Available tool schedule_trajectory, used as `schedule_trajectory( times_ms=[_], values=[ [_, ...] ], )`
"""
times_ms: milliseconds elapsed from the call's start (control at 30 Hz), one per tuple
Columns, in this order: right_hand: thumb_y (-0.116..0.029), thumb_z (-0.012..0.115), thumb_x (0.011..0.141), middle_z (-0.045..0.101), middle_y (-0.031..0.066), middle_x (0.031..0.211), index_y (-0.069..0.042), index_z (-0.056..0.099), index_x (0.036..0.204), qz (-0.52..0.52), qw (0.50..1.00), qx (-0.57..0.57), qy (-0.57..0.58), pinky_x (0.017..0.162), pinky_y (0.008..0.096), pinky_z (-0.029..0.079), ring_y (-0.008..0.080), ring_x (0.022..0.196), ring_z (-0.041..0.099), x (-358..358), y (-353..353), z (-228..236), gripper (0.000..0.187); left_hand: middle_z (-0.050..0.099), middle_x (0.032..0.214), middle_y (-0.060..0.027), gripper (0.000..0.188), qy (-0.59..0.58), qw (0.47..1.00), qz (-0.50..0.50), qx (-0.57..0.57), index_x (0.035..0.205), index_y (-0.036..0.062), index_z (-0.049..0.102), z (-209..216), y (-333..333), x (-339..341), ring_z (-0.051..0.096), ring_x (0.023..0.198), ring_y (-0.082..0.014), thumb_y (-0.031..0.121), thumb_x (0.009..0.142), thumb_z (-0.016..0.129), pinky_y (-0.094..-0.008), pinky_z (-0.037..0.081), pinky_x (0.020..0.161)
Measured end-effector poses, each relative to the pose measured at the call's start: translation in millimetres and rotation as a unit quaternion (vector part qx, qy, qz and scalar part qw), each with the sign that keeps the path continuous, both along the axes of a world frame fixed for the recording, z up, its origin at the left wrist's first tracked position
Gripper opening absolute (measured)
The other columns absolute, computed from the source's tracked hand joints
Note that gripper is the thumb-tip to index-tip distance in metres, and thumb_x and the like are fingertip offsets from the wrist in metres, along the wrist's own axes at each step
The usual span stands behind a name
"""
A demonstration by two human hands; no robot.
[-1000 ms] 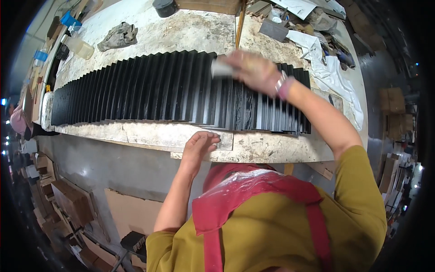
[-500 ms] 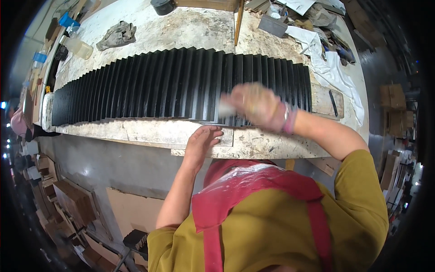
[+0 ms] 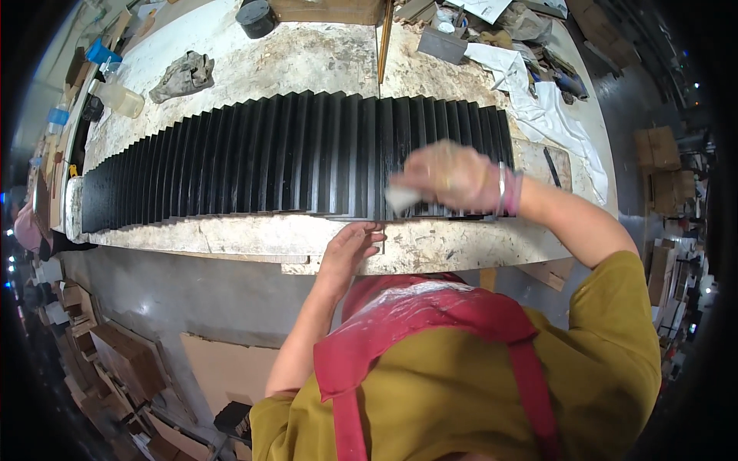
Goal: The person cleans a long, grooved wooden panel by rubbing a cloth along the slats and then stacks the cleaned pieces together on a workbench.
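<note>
A long black panel with upright, pleat-like ridges (image 3: 269, 161) stretches across the worktable (image 3: 307, 54) in front of me. My right hand (image 3: 453, 178), in a stained light glove with a pink cuff, is over the panel's right part. It is closed on a small whitish pad (image 3: 402, 200), blurred by motion, at the ridges near the front edge; its exact kind cannot be made out. My left hand (image 3: 347, 252) is bare and rests at the panel's near edge, its fingers stretched out and slightly apart, with nothing visible in them.
Behind the panel are a crumpled grey rag (image 3: 183, 77), a bottle of yellowish liquid (image 3: 121, 100) and a dark round tin (image 3: 255, 19). A grey box (image 3: 442, 44), white cloth (image 3: 565, 127) and assorted scraps occupy the right back. A black stick (image 3: 552, 167) lies at the right.
My right hand has shifted slightly right along the ridges with the whitish pad. My left hand stays at the near edge. The whole view has shifted a little.
</note>
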State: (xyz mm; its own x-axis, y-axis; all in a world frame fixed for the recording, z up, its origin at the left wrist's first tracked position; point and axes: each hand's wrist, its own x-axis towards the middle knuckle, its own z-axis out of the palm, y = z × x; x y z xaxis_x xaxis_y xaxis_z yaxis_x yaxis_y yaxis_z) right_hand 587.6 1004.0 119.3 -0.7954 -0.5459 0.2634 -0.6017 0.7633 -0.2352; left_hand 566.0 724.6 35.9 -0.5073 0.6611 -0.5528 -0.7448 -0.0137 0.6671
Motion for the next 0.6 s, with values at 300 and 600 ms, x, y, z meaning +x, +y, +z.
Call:
schedule_trajectory(
  times_ms=[300,600],
  values=[
    [-0.011,0.073,0.077,0.067,0.0065,0.105,-0.017,0.060,0.122,-0.073,0.995,0.065,-0.031,0.078,0.0350,0.056,0.0213,0.095,0.066,22,-22,11,0.047,0.068,0.107,-0.0132,0.023,-0.001,1.000,-0.024,-0.012,0.117,0.0020,0.058,-2,8,1,0.065,0.091,-0.0145,0.018,0.101,0.050,-0.0255,0.053,0.086],
    [-0.018,0.063,0.091,0.065,0.0098,0.113,-0.013,0.058,0.128,-0.382,0.912,0.088,-0.120,0.081,0.0319,0.054,0.0233,0.096,0.065,-26,66,-14,0.038,0.069,0.102,-0.0105,0.022,0.031,0.997,-0.059,-0.048,0.114,0.0043,0.058,6,21,3,0.063,0.084,-0.0132,0.021,0.101,0.050,-0.0277,0.052,0.084]
  ],
)
